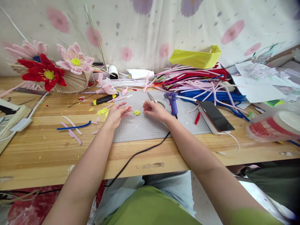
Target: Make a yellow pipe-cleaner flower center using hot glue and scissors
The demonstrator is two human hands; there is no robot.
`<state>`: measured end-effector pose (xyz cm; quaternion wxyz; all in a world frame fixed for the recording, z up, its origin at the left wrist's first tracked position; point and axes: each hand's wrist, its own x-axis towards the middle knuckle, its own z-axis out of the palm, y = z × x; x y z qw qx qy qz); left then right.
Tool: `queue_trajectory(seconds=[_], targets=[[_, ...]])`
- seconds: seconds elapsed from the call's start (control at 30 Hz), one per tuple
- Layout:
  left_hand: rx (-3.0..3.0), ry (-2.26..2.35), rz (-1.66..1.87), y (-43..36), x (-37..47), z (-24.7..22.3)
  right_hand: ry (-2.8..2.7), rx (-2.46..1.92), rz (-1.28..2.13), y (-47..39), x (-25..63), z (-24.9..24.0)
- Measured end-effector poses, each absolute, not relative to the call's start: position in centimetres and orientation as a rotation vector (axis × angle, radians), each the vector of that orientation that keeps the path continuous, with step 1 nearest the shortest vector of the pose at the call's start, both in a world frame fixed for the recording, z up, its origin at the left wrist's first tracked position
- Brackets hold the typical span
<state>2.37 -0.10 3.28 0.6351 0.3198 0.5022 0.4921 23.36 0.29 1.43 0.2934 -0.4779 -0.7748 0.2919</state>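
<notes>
A small yellow flower centre [136, 112] with thin pale strands lies on the grey cutting mat [140, 129], between my hands. Just left of it is my left hand [117, 115], its fingers spread and nothing in them. My right hand [154, 110] is to the right of the yellow piece, its fingertips pinched together at the pale strands; what they hold is too small to make out. Scissors [151, 97] and a roll of tape [162, 104] lie close behind my right hand, partly hidden by it.
A purple glue gun [172, 103] and a phone [217, 116] lie to the right. Fuzzy stems [199, 84] are piled behind. Red [47, 73] and pink flowers [75, 59] stand at the back left. A black cable [138, 153] crosses the front edge. A cup [274, 125] stands at the far right.
</notes>
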Motion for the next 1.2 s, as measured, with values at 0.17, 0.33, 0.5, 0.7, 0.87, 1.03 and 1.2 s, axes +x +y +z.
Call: queue_trajectory(seconds=[0.17, 0.33, 0.5, 0.7, 0.87, 1.03, 1.2], targets=[[0.609, 1.063, 1.209, 0.3, 2.1, 3.5, -2.278, -1.133, 0.832, -0.2, 23.2, 1.9], [0.467, 0.988, 1.358, 1.3, 0.9, 3.3, -2.313, -1.164, 0.873, -0.1, 23.1, 1.7], [0.439, 1.005, 1.376, 1.5, 0.9, 2.8, -2.285, -1.156, 0.834, -0.2, 23.0, 1.1], [0.626, 1.15, 1.237, 0.1, 2.7, 2.7, -1.901, -1.058, 1.114, -0.2, 22.1, 1.1], [0.826, 1.121, 1.013, -1.3, 4.1, 2.8, -1.149, -0.987, 1.505, -0.2, 20.8, 1.5], [0.786, 1.086, 0.959, -1.5, 4.4, 2.5, -0.893, -1.004, 1.661, -0.4, 19.9, 1.3], [0.788, 1.098, 0.959, -1.5, 4.5, 2.4, -0.859, -0.973, 1.677, -0.5, 19.2, 1.5]])
